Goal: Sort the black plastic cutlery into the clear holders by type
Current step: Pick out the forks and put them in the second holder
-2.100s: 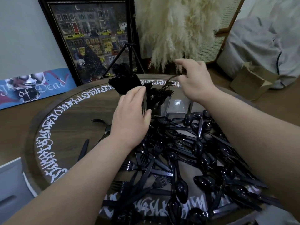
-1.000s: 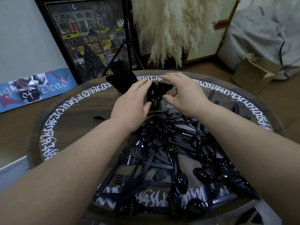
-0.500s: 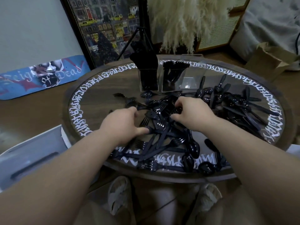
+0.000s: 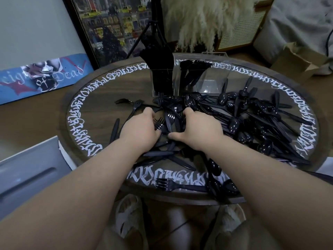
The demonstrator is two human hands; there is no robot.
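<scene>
At frame centre both hands lay in the cutlery [image 4: 225, 120] heap on the desk [image 4: 100, 98]. The left hand [image 4: 140, 129] and right hand [image 4: 198, 130] curled round a cluster of forks [image 4: 169, 118] between them, apparently gathering one type. The holders [image 4: 187, 76] stood above, upper centre, two compartments already part filled.

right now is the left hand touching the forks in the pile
Touching. The head view shows the left hand down on the heap, its fingers curled in among the forks, with no gap visible.
</scene>
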